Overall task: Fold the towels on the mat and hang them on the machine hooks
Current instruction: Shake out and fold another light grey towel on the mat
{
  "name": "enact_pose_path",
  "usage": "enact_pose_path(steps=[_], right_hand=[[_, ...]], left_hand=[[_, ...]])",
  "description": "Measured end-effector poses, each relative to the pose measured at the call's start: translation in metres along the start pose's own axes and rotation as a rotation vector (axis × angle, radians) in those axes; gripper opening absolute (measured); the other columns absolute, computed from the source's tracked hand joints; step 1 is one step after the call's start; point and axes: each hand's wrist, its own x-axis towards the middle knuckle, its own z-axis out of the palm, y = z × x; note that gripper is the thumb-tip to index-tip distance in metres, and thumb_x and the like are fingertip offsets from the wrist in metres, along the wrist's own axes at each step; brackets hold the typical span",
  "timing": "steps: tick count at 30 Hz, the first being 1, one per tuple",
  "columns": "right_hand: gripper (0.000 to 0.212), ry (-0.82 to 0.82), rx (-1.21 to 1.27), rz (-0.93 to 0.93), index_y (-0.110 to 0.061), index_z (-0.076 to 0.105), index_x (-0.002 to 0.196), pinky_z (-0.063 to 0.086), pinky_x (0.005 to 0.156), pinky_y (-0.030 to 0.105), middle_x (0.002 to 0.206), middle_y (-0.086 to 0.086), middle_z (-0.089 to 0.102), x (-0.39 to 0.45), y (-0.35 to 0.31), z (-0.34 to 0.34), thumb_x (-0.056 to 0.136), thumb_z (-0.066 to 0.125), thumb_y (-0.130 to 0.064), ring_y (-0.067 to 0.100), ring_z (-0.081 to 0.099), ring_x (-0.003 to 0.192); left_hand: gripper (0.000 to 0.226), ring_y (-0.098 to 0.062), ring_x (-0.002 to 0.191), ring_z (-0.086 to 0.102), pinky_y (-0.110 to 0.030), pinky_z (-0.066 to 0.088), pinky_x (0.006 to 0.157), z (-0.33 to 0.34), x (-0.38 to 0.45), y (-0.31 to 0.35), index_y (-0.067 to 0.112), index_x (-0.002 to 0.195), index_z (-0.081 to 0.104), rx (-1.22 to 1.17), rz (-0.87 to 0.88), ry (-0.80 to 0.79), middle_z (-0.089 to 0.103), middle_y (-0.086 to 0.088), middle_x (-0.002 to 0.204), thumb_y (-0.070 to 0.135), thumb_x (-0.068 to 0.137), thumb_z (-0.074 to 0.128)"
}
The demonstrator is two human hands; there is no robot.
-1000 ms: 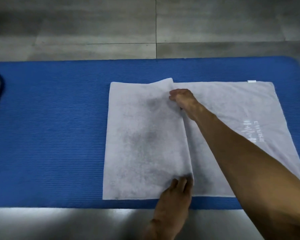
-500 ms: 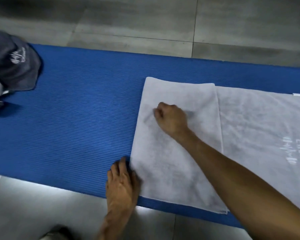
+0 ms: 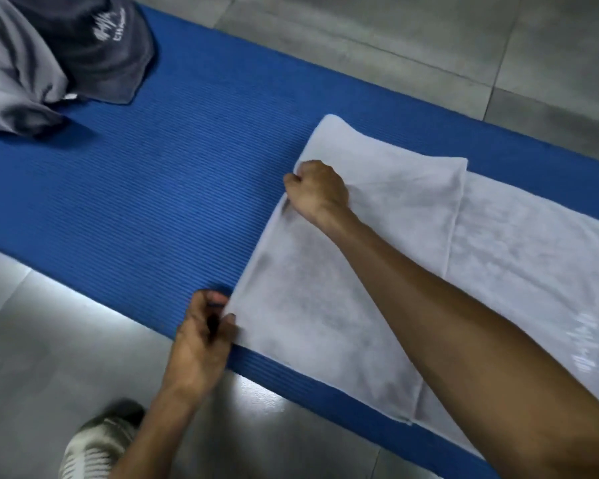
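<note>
A white towel [image 3: 498, 257] lies on the blue mat [image 3: 173, 188], its left part folded over onto the rest. My right hand [image 3: 317, 191] grips the folded left edge near the far corner, fingers curled into the cloth. My left hand [image 3: 204, 330] pinches the near left corner of the fold at the mat's front edge. Pale printed lettering shows on the towel at the far right. No machine hooks are in view.
A dark grey towel [image 3: 97, 46] with white lettering and a light grey cloth [image 3: 11, 70] lie heaped at the mat's far left end. Grey floor tiles [image 3: 395, 39] surround the mat. A shoe [image 3: 97, 444] stands on the floor at the bottom left.
Both hands slid left from the fold's right edge to its left edge and now grasp it. The view turned left, bringing the heaped towels and the shoe into sight.
</note>
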Motion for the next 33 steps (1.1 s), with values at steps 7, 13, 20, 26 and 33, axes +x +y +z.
enact_pose_path(steps=[7, 13, 20, 26, 33], right_hand=[[0.013, -0.191, 0.187, -0.157, -0.022, 0.057, 0.091, 0.051, 0.09, 0.036, 0.104, -0.002, 0.068, 0.02, -0.047, 0.035, 0.096, 0.049, -0.031, 0.021, 0.063, 0.098], [0.019, 0.378, 0.38, -0.009, -0.019, 0.065, 0.099, 0.053, 0.083, 0.039, 0.1, 0.0, 0.068, 0.004, 0.043, -0.007, 0.084, 0.054, -0.016, 0.022, 0.063, 0.092], [0.031, 0.072, 0.728, 0.287, -0.021, 0.066, 0.114, 0.046, 0.077, 0.012, 0.111, -0.008, 0.064, 0.011, 0.122, -0.081, 0.085, 0.07, -0.029, 0.005, 0.062, 0.095], [0.051, 0.029, 0.922, 0.258, -0.009, 0.056, 0.133, 0.05, 0.093, 0.021, 0.122, 0.005, 0.064, 0.011, 0.119, -0.09, 0.085, 0.071, -0.018, 0.013, 0.065, 0.103], [0.035, 0.139, 1.028, 0.205, -0.014, 0.066, 0.121, 0.05, 0.068, 0.016, 0.096, 0.002, 0.069, -0.034, 0.185, -0.156, 0.086, 0.068, -0.012, 0.007, 0.066, 0.077]], left_hand=[[0.027, -0.02, 0.076, 0.064, -0.028, 0.049, 0.069, -0.066, 0.038, -0.014, 0.023, 0.098, 0.054, 0.373, -0.028, 0.142, 0.064, -0.008, 0.089, 0.005, 0.083, 0.068], [0.013, -0.022, 0.075, 0.058, -0.039, 0.051, 0.069, -0.01, 0.005, 0.038, 0.024, 0.088, 0.062, 0.498, 0.245, -0.055, 0.058, 0.005, 0.084, 0.028, 0.08, 0.052], [0.057, -0.029, 0.086, 0.066, -0.042, 0.058, 0.065, 0.127, -0.055, 0.06, 0.018, 0.11, 0.065, 0.931, 0.389, -0.422, 0.068, -0.006, 0.103, 0.052, 0.064, 0.066], [0.054, -0.02, 0.104, 0.061, -0.032, 0.053, 0.088, 0.132, -0.074, 0.065, 0.02, 0.134, 0.047, 0.799, 0.339, -0.409, 0.057, -0.003, 0.127, 0.021, 0.082, 0.06], [0.019, -0.007, 0.085, 0.068, -0.022, 0.057, 0.072, 0.166, -0.114, 0.105, 0.03, 0.089, 0.065, 0.476, 0.625, -0.565, 0.068, 0.009, 0.101, 0.027, 0.07, 0.063]])
